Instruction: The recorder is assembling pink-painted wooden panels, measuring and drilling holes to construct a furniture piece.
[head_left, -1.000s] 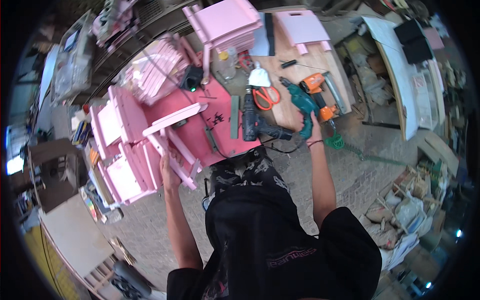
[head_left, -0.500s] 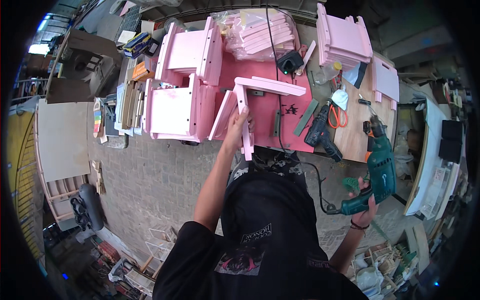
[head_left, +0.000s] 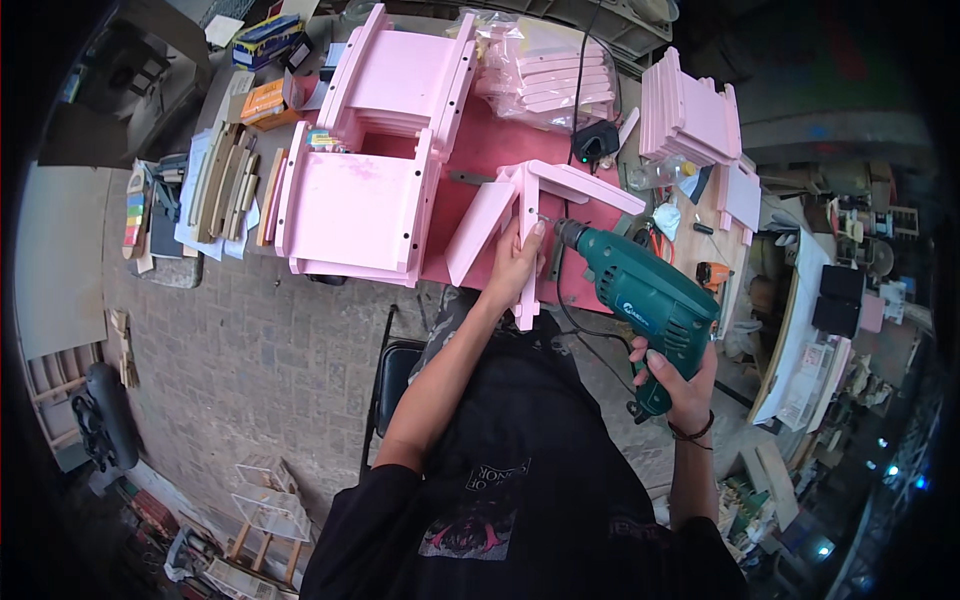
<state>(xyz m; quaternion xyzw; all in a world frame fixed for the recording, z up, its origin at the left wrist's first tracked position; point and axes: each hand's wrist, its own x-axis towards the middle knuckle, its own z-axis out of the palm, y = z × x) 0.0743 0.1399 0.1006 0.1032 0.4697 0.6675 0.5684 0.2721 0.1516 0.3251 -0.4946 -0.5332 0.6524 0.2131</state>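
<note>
My right hand point(head_left: 683, 388) grips the handle of a green corded power drill point(head_left: 645, 295), its chuck pointing left. The drill's tip is up against, or just beside, the upright bar of a pink wooden frame piece point(head_left: 585, 186); whether it touches I cannot tell. With my left hand point(head_left: 515, 262) I hold that upright bar, fingers wrapped round it. Dark holes show along the bar. The piece has boards slanting off to both sides over a red work surface point(head_left: 490, 150). Orange-handled scissors point(head_left: 655, 243) lie partly hidden behind the drill.
Stacks of pink panels point(head_left: 350, 210) stand at left, another pink stack point(head_left: 690, 110) at far right. Bagged pink slats point(head_left: 550, 75) lie at the back near a black charger point(head_left: 596, 142). A plastic bottle point(head_left: 660, 172) lies to the right. A black cable crosses the table.
The green drill has swung from the far right toward the pink frame piece, its chuck turning from up to left. My left hand still holds the piece. The whole view has shifted.
</note>
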